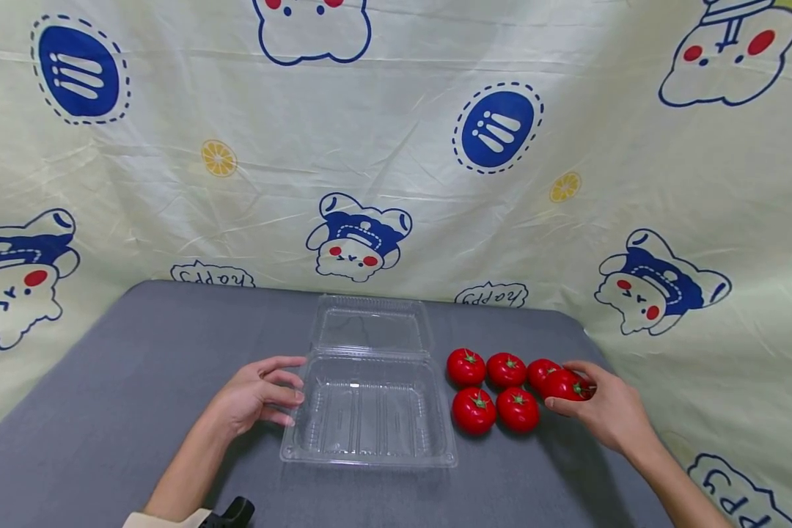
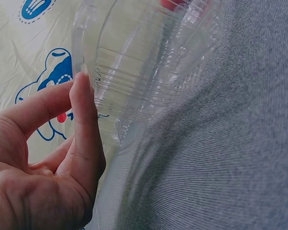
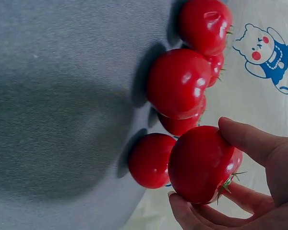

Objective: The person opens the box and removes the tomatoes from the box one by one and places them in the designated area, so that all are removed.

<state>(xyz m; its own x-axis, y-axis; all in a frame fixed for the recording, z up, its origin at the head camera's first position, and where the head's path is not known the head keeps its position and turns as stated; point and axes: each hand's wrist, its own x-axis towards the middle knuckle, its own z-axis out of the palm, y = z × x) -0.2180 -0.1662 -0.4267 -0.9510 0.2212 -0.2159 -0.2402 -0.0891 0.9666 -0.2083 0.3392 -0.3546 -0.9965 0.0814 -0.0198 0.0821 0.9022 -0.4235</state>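
A clear plastic clamshell box (image 1: 369, 456) lies with its lid folded back on the grey table. My left hand (image 1: 257, 394) is at the box's left side, fingers loosely extended; in the left wrist view a fingertip (image 2: 81, 79) touches the rim of the clear box (image 2: 134, 81). Over on the right, my right hand (image 1: 610, 407) grips a red tomato (image 1: 563, 384) between thumb and fingers. The right wrist view shows this tomato (image 3: 199, 165) raised above the cloth, its green stalk toward the palm.
Several more red tomatoes (image 1: 474, 411) stand in two rows right beside the box. The grey cloth (image 1: 138, 381) covers the table. Behind it hangs a pale printed curtain (image 1: 402, 132).
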